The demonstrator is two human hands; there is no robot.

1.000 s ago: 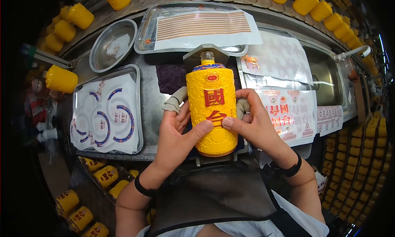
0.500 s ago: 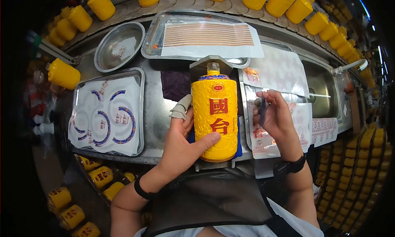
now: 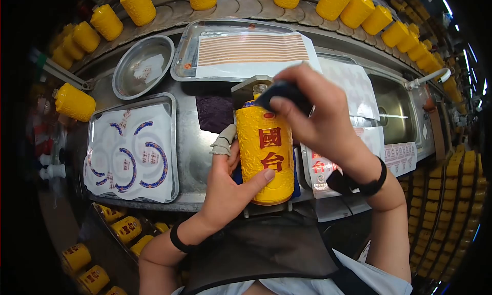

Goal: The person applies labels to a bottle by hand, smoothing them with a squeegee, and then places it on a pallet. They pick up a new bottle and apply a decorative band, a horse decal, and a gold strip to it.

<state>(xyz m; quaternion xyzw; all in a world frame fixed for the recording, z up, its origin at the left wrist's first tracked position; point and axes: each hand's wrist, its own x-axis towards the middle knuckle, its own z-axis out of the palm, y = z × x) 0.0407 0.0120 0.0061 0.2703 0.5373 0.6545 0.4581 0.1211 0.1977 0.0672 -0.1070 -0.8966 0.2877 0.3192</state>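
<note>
A yellow embossed bottle (image 3: 264,154) with large red characters lies on its back in a metal holder (image 3: 241,93), neck pointing away from me. My left hand (image 3: 230,174) grips it from the left, thumb across the front and fingers round the side. Grey finger covers (image 3: 224,140) sheathe some of those fingertips. Over the bottle's shoulder, my right hand (image 3: 323,113) pinches a dark flat scraper (image 3: 285,97). The scraper overlaps the patterned blue band (image 3: 249,104) below the neck, and most of that band is hidden.
On the left, a tray (image 3: 174,141) holds curved blue label strips; behind it sits a round metal basin (image 3: 119,85). Another tray (image 3: 179,69) bears a striped sheet (image 3: 251,54). Label sheets (image 3: 400,158) and a sink (image 3: 392,113) are on the right. Yellow bottles line a conveyor (image 3: 241,8) behind.
My right hand has swung left and forward from above the label sheets, bringing the scraper over the bottle's shoulder. My left hand keeps its grip on the bottle. The view has shifted slightly.
</note>
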